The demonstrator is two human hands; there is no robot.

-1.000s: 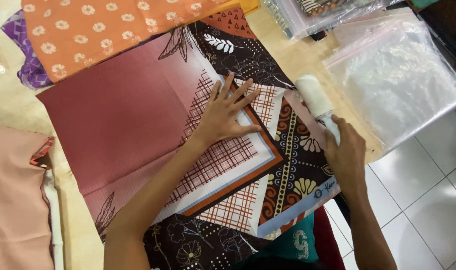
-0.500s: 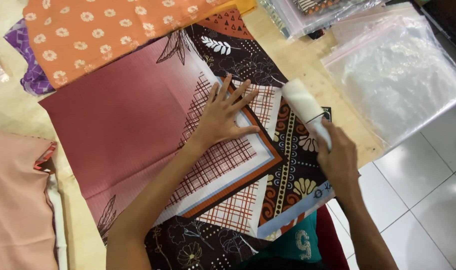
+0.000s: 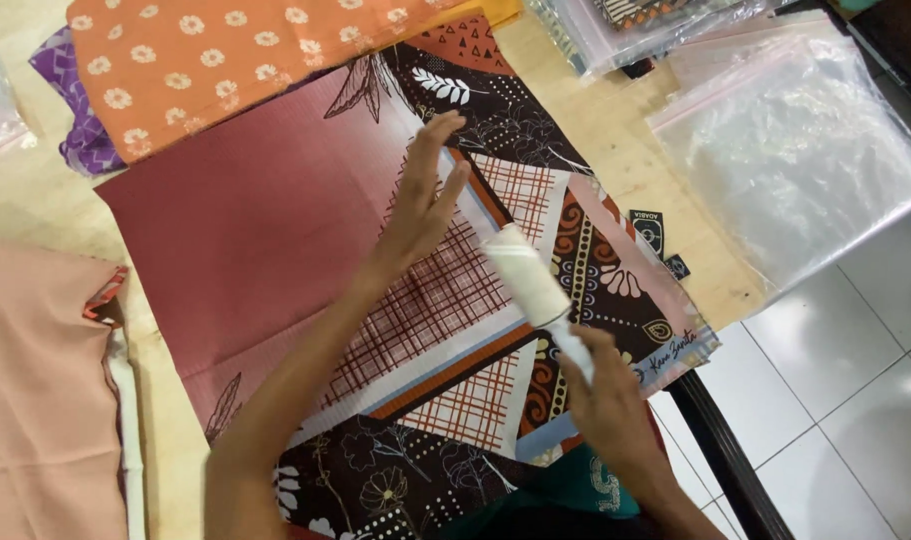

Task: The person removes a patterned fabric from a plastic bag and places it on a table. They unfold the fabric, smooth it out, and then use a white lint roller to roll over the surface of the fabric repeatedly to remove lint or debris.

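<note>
Your right hand [image 3: 603, 390] has its grip closed around the handle of a white lint roller [image 3: 527, 278]. The roller head sticks up and away from that hand, toward the upper left of the view, so its long axis runs on a diagonal from your right hand toward your left hand. The head sits over the patterned cloth [image 3: 445, 300], at the seam where the checked panel meets the brown floral border. Whether the head touches the cloth or hovers just above it cannot be told from this view.

Your left hand [image 3: 420, 205] is open, fingers spread, holding nothing. It stands over the checked panel just beyond the roller head, palm edge-on to the camera. Contact with the cloth cannot be confirmed. The left hand is the nearer one to the roller head; the right hand is the one on the handle.

The patterned cloth lies flat on the wooden desk [image 3: 625, 130], its lower right corner reaching the desk edge. The plain dusty red part of it spreads to the left of your left hand. An orange flowered cloth [image 3: 225, 50] lies beyond it, a peach cloth [image 3: 35, 400] at the far left, and a clear plastic bag [image 3: 795, 150] to the right, well apart from both hands.
</note>
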